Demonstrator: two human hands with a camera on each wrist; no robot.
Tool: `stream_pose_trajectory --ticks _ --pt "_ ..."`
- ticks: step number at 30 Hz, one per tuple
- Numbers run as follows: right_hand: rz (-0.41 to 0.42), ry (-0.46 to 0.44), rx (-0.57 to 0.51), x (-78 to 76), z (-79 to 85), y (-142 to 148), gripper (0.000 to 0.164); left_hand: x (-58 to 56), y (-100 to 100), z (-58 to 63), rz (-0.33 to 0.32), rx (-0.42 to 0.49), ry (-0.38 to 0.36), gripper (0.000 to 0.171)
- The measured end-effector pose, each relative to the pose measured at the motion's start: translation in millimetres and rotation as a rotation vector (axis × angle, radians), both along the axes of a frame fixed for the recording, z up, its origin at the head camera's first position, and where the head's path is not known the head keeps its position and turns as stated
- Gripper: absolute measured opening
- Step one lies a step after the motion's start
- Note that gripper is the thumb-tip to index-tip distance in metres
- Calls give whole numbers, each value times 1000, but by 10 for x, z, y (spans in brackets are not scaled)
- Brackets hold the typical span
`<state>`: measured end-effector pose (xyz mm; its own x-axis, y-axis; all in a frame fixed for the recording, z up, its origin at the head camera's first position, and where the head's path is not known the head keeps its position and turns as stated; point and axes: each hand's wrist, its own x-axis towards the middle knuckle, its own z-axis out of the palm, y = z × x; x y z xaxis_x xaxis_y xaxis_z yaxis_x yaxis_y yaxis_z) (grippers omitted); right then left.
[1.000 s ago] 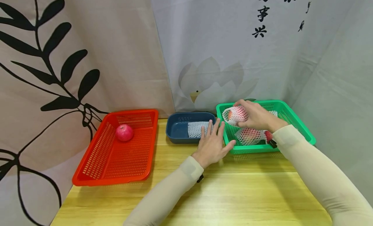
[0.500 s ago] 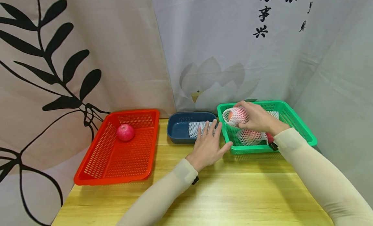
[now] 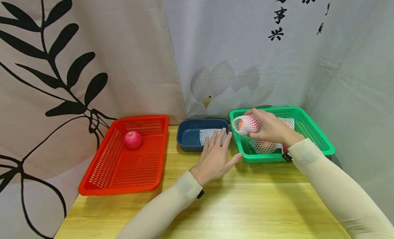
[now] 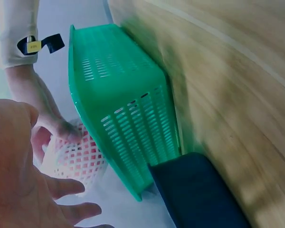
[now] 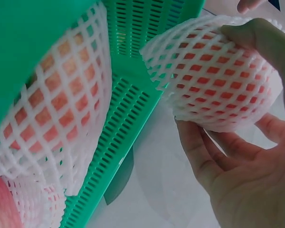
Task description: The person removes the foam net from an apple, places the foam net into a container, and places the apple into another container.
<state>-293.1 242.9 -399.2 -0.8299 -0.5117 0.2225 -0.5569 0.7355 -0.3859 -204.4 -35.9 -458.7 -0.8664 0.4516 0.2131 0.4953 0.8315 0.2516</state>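
From my end the table [image 3: 246,204] reads as pale wood with a smooth, lightly glossy varnish. At its far right corner the green basket [image 3: 311,129] is shiny perforated plastic, and so is the red basket [image 3: 123,170] at the far left edge. The blue tray [image 3: 187,136] between them looks like smooth, matt plastic. My right hand [image 3: 271,127] grips a wrapped apple [image 3: 247,124] in soft white foam netting. The bare apple [image 3: 133,139] has glossy skin. The backdrop curtain [image 3: 92,61] is matt printed cloth.
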Motion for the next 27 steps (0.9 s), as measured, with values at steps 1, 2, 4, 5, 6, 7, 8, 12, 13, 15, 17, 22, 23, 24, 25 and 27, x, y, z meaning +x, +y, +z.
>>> stream_pose_trajectory --ticks 1,2,4,5,6,7,8,12,13,15,17,22,23,24,25,27 --pt "0 -1 0 10 -2 -7 73 12 -13 4 -2 -2 2 90" --pt "-2 -5 0 20 -4 -14 74 22 -28 6 -3 -2 3 90" --pt "-1 -8 -1 35 -12 -19 73 44 -60 11 -5 1 4 89" --pt "2 -9 -3 41 -15 -21 74 54 -77 12 -7 7 5 88" --pt "1 -9 -3 48 -21 -25 73 64 -95 10 -8 9 5 88" --pt "2 -8 -4 56 -25 -30 73 74 -114 6 -7 9 3 88" --pt "3 -7 -3 66 -28 -34 73 82 -133 -1 -9 13 3 88" --pt "3 4 -5 98 -41 -50 73 107 -209 -31 -8 17 2 86" --pt "3 4 -6 104 -44 -59 73 112 -229 -38 -6 16 3 86" --pt "7 6 -14 117 -47 -77 73 120 -268 -47 0 16 5 85" --pt "17 9 -24 128 -49 -100 72 131 -302 -48 5 15 -1 84" --pt "33 8 -36 182 -32 -175 72 157 -385 -27 13 7 -1 85" --pt "34 7 -35 194 -26 -190 72 160 -402 -22 13 4 3 85" --pt "35 6 -36 207 -21 -206 72 165 -420 -19 13 4 7 85" --pt "36 6 -37 217 -20 -219 73 170 -436 -16 14 0 10 85" --pt "40 6 -42 236 -19 -249 74 182 -470 -10 15 7 14 84"
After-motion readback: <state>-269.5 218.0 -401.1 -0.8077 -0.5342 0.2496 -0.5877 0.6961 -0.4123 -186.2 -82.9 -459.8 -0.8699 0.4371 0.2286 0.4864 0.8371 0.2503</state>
